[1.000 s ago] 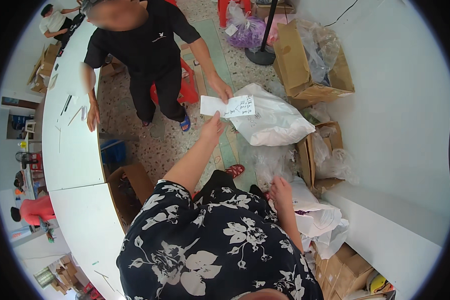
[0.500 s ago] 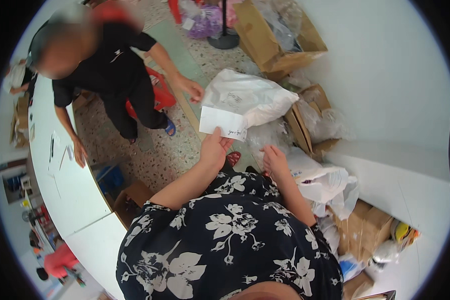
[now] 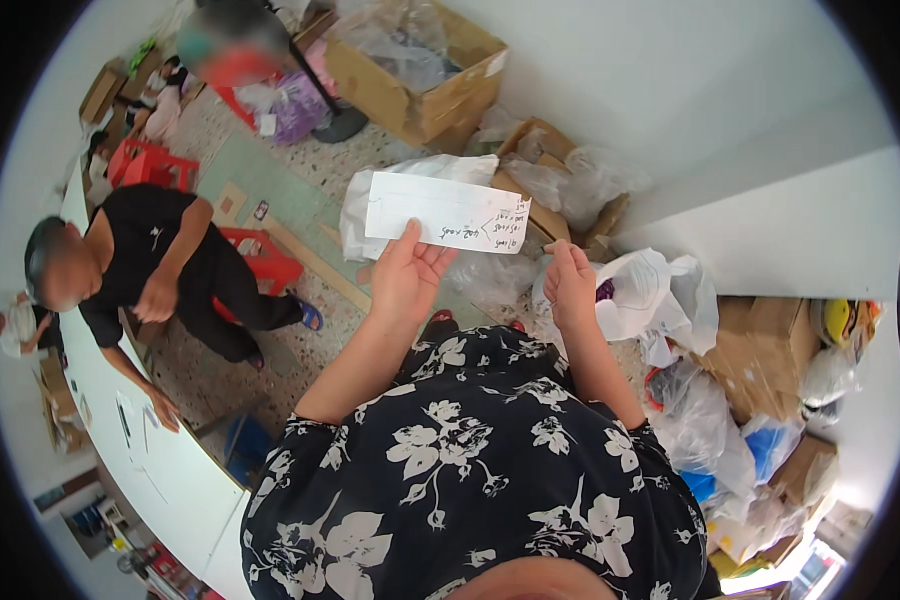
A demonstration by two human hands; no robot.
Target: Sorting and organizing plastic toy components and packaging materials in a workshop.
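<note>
The white rectangular paper sheet with handwriting [image 3: 440, 212] is in the left hand [image 3: 408, 272], lower edge pinched by the fingers. Probably it is light, flexible, easily creased; edges suit holding. The right hand [image 3: 571, 287] has fingers curled narrow; whether empty, I cannot tell.

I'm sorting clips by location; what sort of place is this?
Probably a small workshop or packing room: there's a long white table, a large open cardboard box holding clear plastic, and a purple-filled bag on the floor.
</note>
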